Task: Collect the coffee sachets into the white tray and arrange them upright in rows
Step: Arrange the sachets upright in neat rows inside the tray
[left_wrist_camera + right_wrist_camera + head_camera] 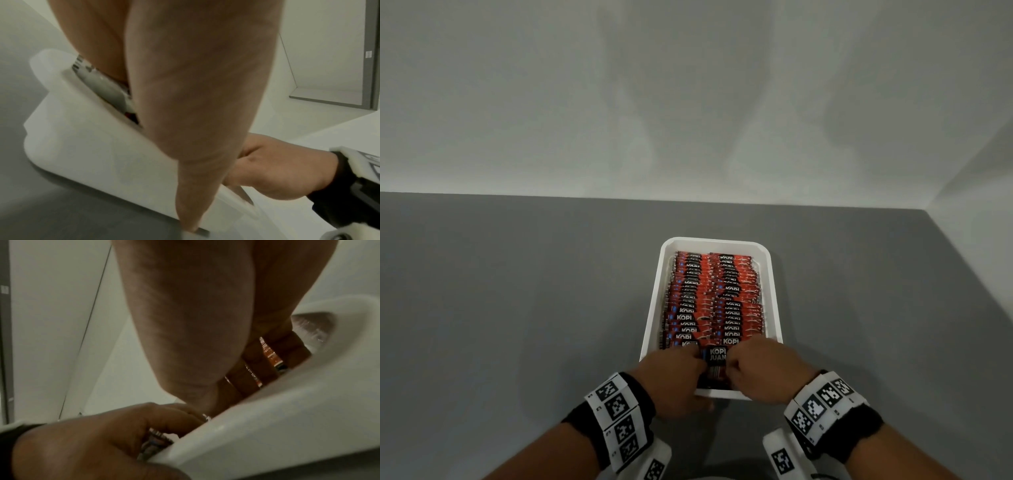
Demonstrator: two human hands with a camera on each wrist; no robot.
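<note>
**Seating the nearest sachets at the tray's near end**

Working at the near end of the white tray (773, 294), both hands are closing on the front sachet (717, 363), the one showing "KOPI JUAN" between them. The left hand (671, 377) is pinching its left edge with curled fingers, and the right hand (758, 368) is pinching its right edge the same way; the right wrist view is showing red foil between the right hand's fingers (296, 347). The tray is sitting on the grey table (517, 291) and is already holding 2 rows of coffee sachets (714, 294), standing on edge and leaning slightly, packed from far wall to near wall.

Each sachet is looking light, thin and floppy, with glossy foil that is likely to slide against its neighbours. Taking it by the 2 side seams, as the hands are doing, is keeping it flat; squeezing the filled middle would probably bow it. The packed rows are holding each other up, so a hard push could topple them. Whether the left hand is also gripping a second sachet is unclear, since the wrist views are blurred.
</note>
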